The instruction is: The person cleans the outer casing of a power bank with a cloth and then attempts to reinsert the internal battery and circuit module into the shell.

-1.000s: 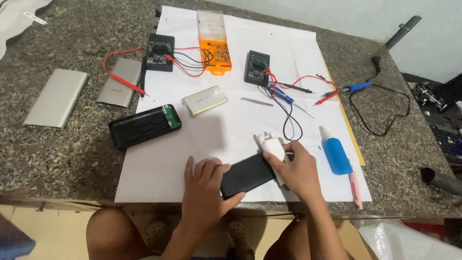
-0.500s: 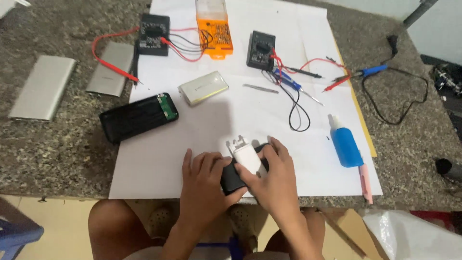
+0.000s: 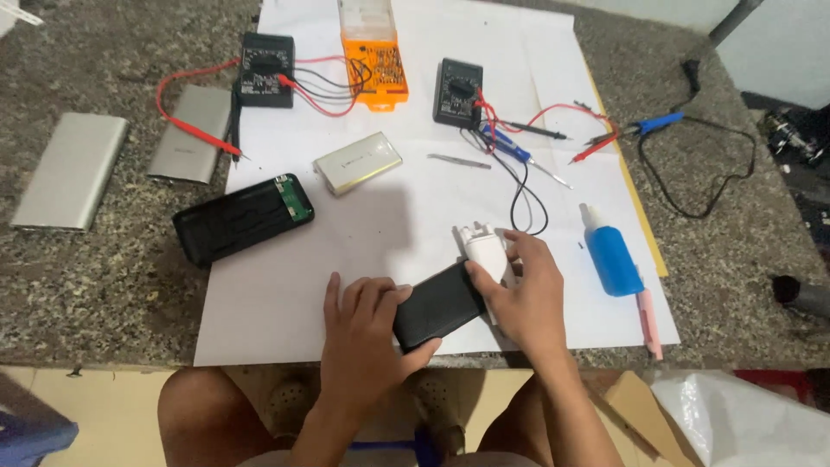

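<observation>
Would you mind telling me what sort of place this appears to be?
Probably a makeshift electronics repair bench on a granite counter: two multimeters, an orange screwdriver-bit case, and opened power banks.

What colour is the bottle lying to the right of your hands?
Blue, with a white nozzle; the head view shows it.

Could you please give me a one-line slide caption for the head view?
Left hand steadies a black case while right hand grips its white inner part.

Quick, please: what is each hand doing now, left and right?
Left hand: closed on the black case.
Right hand: closed on the white part, also touching the black case.
</observation>
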